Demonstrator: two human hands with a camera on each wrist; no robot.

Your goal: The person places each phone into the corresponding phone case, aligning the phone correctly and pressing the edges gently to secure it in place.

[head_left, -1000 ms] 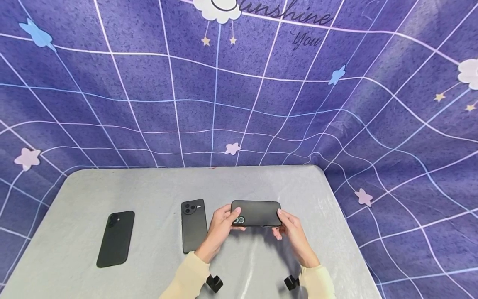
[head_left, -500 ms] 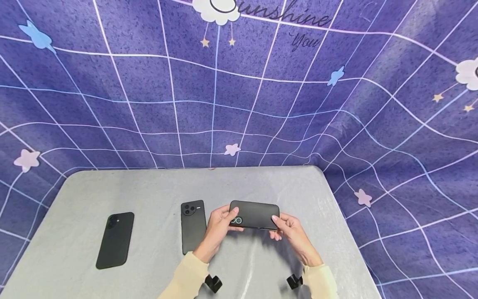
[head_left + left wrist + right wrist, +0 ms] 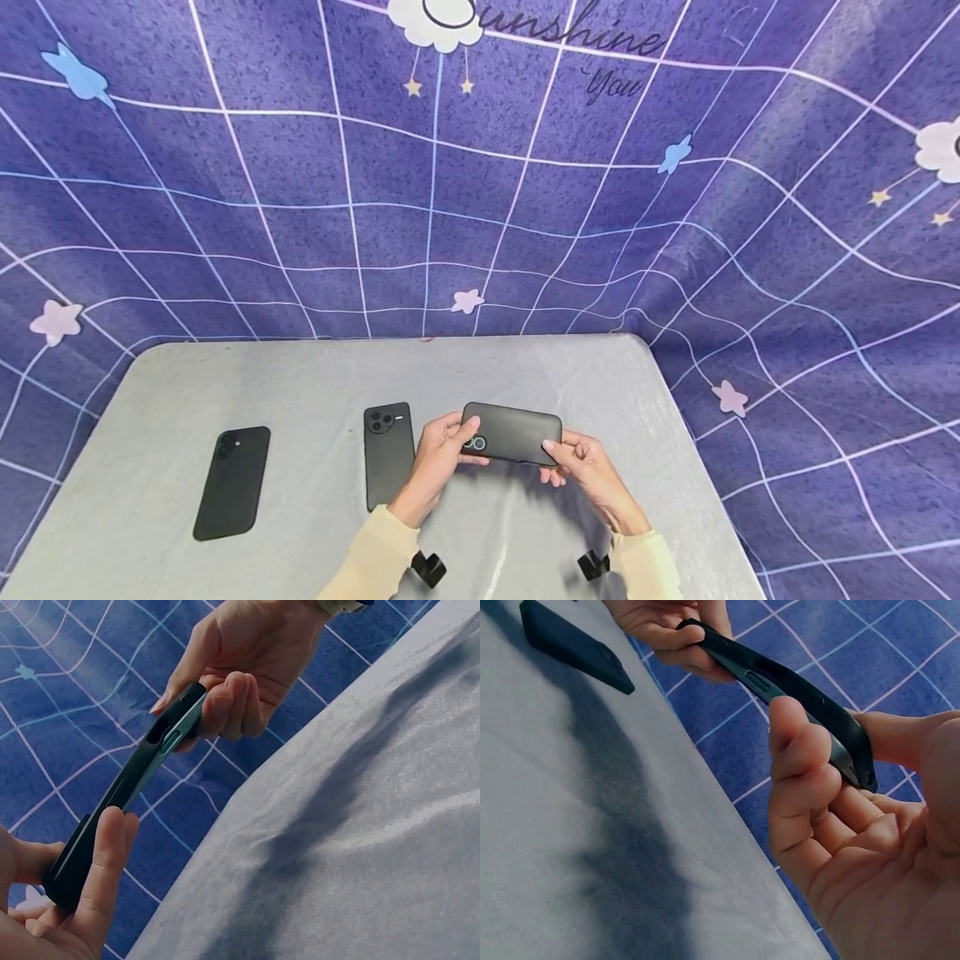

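Above the table, my left hand (image 3: 438,457) and right hand (image 3: 591,475) hold a smartphone (image 3: 174,738) in a black case (image 3: 516,432) sideways, case back up. My left thumb lies beside the round camera rings (image 3: 478,442), with fingers beneath. At the other end my right thumb presses on the case's back, fingertips curled under the phone. In both wrist views, the phone's greenish edge shows out of the case along the long side, and the case's side cutout stands off from the phone's side button. The right wrist view shows the case bent near my right hand.
A black phone (image 3: 390,467) with a round camera block lies left of my left forearm, which overlaps its lower corner. Farther left lies another black phone (image 3: 232,483). A grey cloth covers the table (image 3: 315,375); a purple-blue grid curtain (image 3: 390,183) hangs behind and at the sides.
The case's right end has tilted down toward me. My right thumb has moved from the case's end corner inward onto its back. The left hand has shifted only slightly.
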